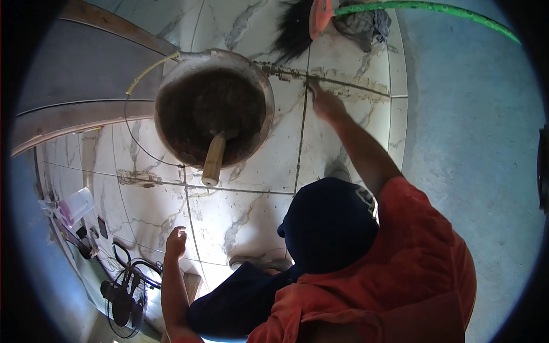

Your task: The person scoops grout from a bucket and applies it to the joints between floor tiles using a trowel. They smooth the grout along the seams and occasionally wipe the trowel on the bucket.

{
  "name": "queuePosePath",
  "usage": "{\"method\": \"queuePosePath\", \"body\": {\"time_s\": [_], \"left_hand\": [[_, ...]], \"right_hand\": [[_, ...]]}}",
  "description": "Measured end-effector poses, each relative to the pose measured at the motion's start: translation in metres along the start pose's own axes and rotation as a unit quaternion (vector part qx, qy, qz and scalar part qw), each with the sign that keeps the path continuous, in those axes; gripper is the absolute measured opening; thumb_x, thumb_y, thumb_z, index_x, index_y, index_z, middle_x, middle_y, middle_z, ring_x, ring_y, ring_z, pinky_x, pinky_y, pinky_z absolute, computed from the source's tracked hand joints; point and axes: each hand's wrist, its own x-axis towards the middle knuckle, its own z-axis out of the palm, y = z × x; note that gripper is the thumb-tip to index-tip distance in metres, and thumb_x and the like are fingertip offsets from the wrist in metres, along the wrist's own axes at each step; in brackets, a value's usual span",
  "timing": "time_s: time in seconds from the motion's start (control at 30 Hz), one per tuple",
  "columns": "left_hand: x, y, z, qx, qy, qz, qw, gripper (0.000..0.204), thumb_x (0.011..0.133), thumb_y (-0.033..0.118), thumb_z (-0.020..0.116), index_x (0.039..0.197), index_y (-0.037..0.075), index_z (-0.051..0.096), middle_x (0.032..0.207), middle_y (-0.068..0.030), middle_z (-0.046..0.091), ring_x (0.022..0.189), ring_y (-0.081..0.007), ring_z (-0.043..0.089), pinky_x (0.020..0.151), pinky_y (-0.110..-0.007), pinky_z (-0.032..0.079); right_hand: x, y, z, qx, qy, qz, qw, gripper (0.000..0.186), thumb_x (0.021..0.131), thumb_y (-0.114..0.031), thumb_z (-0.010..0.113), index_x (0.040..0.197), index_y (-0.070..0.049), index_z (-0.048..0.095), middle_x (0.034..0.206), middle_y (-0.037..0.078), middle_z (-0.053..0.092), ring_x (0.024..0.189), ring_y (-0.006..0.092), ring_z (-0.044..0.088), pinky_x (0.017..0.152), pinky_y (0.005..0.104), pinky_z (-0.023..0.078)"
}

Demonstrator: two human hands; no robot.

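My right hand [326, 104] reaches down to a dark-streaked joint [345, 82] between the marbled floor tiles, fingers closed; anything in them is hidden. My left hand [176, 243] is lower left over the tiles, fingers curled, contents too small to make out. A round bucket [259, 98] with dark, muddy contents stands left of my right hand, a pale wooden tool handle [214, 160] leaning out over its near rim. A dark cap [327, 226] and red-sleeved shoulders fill the lower middle.
A black broom [293, 32] with green handle [426, 12] and grey cloth [363, 28] lie at the top. Left are a dark wood-edged panel [88, 66], plastic container [76, 204], phone [103, 227] and fan [123, 303]. A blue-grey surface [463, 148] runs along the right.
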Motion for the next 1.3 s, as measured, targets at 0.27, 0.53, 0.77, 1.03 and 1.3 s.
{"method": "queuePosePath", "body": {"time_s": [0.27,0.53,0.77,1.03,1.3], "left_hand": [[-0.004,-0.009,-0.003,0.003,0.021,0.001,1.000,0.028,0.097,0.018,0.055,0.121,0.006,0.062,0.112,-0.0195,0.070,0.103,-0.0323,0.068,0.091,-0.039,0.052],[-0.010,-0.002,-0.011,-0.013,0.047,0.016,0.999,0.026,0.098,0.015,0.055,0.122,0.004,0.061,0.114,-0.0194,0.069,0.109,-0.0305,0.067,0.093,-0.040,0.052],[-0.021,-0.015,-0.007,-0.007,0.020,-0.011,1.000,0.028,0.099,0.015,0.055,0.125,0.008,0.060,0.117,-0.0186,0.069,0.111,-0.0311,0.066,0.095,-0.040,0.051],[-0.001,-0.003,-0.009,-0.019,0.029,0.008,0.999,0.029,0.100,0.017,0.054,0.126,0.006,0.058,0.115,-0.0201,0.069,0.109,-0.0325,0.066,0.094,-0.041,0.051],[0.003,-0.011,-0.015,0.011,0.052,0.011,0.999,0.028,0.100,0.017,0.053,0.126,0.008,0.058,0.114,-0.0197,0.069,0.107,-0.0320,0.067,0.091,-0.040,0.052]], "right_hand": [[-0.087,0.003,0.040,-0.031,-0.052,-0.056,0.997,0.052,0.098,-0.017,0.040,0.150,-0.018,0.032,0.098,0.026,0.071,0.092,0.0408,0.070,0.083,0.0523,0.054],[-0.033,0.009,-0.003,-0.100,-0.026,-0.194,0.975,0.048,0.100,-0.019,0.045,0.148,-0.021,0.040,0.104,0.020,0.070,0.097,0.0364,0.069,0.083,0.0491,0.054],[-0.039,0.038,0.022,-0.126,0.014,-0.288,0.949,0.047,0.099,-0.024,0.053,0.145,-0.028,0.047,0.097,0.014,0.069,0.091,0.0334,0.069,0.082,0.0460,0.055],[-0.030,0.061,0.030,-0.156,0.036,-0.331,0.930,0.046,0.097,-0.026,0.055,0.142,-0.033,0.050,0.093,0.013,0.068,0.084,0.0326,0.069,0.077,0.0457,0.055],[-0.030,0.075,0.023,-0.183,-0.011,-0.302,0.935,0.044,0.101,-0.026,0.047,0.144,-0.032,0.048,0.089,0.015,0.069,0.082,0.0351,0.068,0.075,0.0467,0.055]]}}
